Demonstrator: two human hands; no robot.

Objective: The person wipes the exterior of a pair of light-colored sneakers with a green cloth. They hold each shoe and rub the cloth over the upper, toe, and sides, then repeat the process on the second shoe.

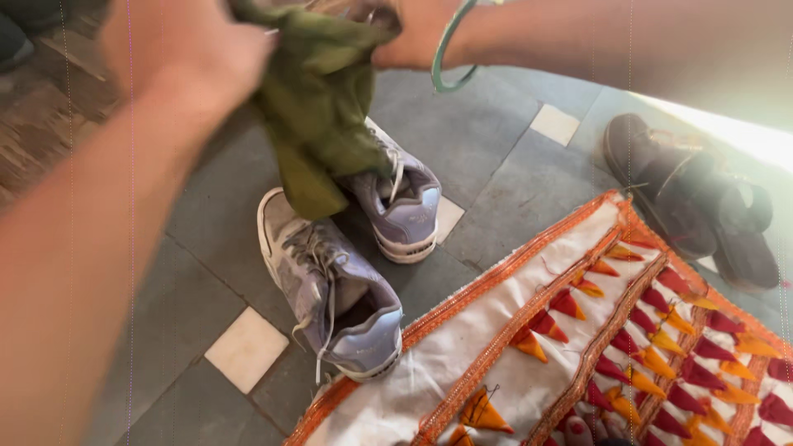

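Olive-green cloth (318,107): bunched, gripped at its top by the left hand (186,54) and right hand (417,33), both closed on it; its tail hangs below the hands, touching the farther of two lavender sneakers (347,272). Green bangle (446,58) on the right wrist. Dark sandals (690,198) well right; embroidered orange-and-white fabric (578,330) nearest the wearer. Risk: the dangling end may snag loose laces.
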